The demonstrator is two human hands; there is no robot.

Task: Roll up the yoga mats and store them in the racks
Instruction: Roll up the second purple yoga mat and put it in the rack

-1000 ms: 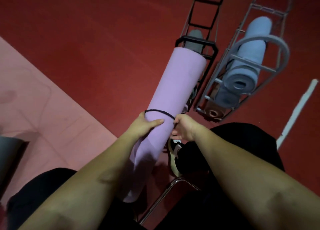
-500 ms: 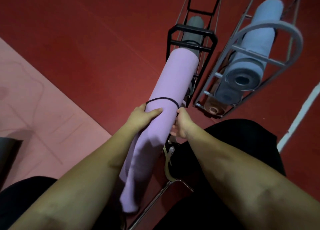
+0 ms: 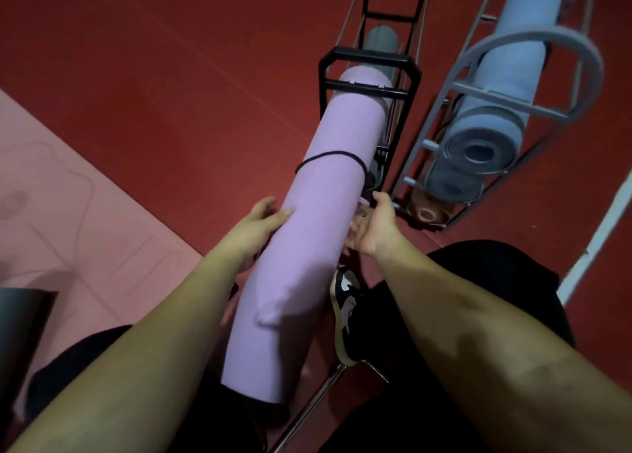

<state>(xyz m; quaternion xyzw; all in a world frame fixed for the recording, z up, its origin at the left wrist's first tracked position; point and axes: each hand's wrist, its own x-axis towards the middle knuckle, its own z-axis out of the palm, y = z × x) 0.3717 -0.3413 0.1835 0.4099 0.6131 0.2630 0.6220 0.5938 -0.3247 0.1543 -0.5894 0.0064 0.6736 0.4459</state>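
Rolled purple yoga mat (image 3: 307,234) slanted, far end poked under top bar of black rack (image 3: 369,59), near end low by the legs. Thin black band (image 3: 330,155) looped round mat, just above the hands. Landmark = purple mat.

Left hand (image 3: 256,227) on mat's left flank, approx mid-length: thumb laid over the curve, fingers (image 3: 265,204) loosely curved along the side; looks like steadying, not a tight wrap. Right hand (image 3: 374,227) on mat's right flank at same level, palm turned inward, fingers mostly hidden behind the roll; cannot tell if clasping the mat or only cupping it.

Inside black rack, beyond mat's far end: grey rolled mat (image 3: 379,42), upright-ish. Right of purple mat: grey wire rack (image 3: 533,42) w/ arched top, holding blue rolled mat (image 3: 506,90), a darker blue roll (image 3: 451,182) under it, and a tan roll (image 3: 427,213) at the bottom.

Left of purple mat: pink mat (image 3: 68,196) spread flat on red floor (image 3: 171,59). Far right of it: white stripe (image 3: 598,234) on floor. Below right hand, beside mat's near half: dark sneaker (image 3: 345,312) w/ light trim, plus metal tube (image 3: 307,404) running off bottom edge. Dark object (image 3: 20,319) at left edge, unclear what.
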